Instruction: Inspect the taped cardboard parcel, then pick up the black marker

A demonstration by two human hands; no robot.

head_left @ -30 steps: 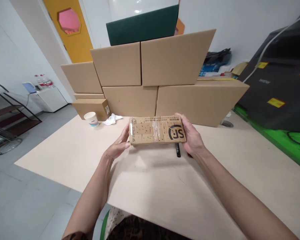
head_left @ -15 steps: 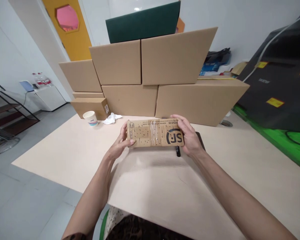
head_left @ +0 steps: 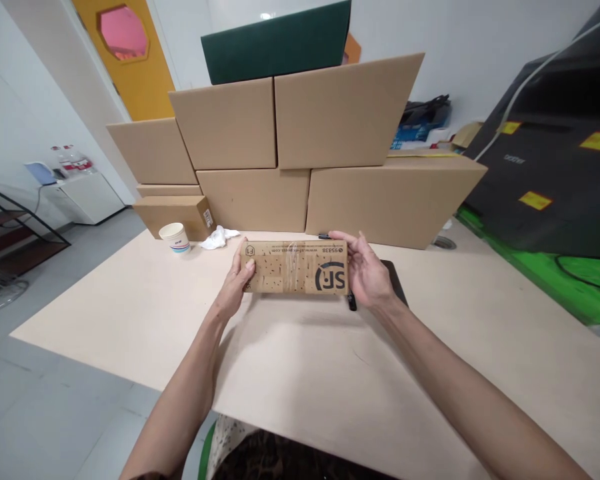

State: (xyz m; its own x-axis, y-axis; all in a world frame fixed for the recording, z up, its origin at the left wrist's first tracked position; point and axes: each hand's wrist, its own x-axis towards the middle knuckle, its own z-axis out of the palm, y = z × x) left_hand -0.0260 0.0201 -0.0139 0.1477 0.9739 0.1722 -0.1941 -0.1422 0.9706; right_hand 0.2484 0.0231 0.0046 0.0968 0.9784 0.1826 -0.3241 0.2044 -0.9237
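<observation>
Small flat carton (head_left: pixel 295 267), brown, printed logo and clear tape across its face, held up on its long edge just above the tabletop (head_left: pixel 300 373), a little in front of me. My left hand (head_left: pixel 236 288) grasps its left end, thumb on the near face. My right hand (head_left: pixel 367 277) takes the right end, fingers (head_left: pixel 341 236) over the top edge, palm against the side. Both grips are closed on the carton.

A black marker (head_left: pixel 351 303) lies on the tabletop under my right hand; a dark flat pad (head_left: pixel 395 280) lies just beyond that hand.

Behind the carton, a wall of large cardboard boxes (head_left: pixel 345 113), stacked two rows high along the far edge. A green box (head_left: pixel 277 43) sits on top. Left of the stack, a smaller box (head_left: pixel 173 215), then a paper cup (head_left: pixel 174 237) and a crumpled white tissue (head_left: pixel 219 237) near each other on the tabletop.

Far left: yellow door (head_left: pixel 130 53). Right: black cover (head_left: pixel 555 167) with yellow labels.
</observation>
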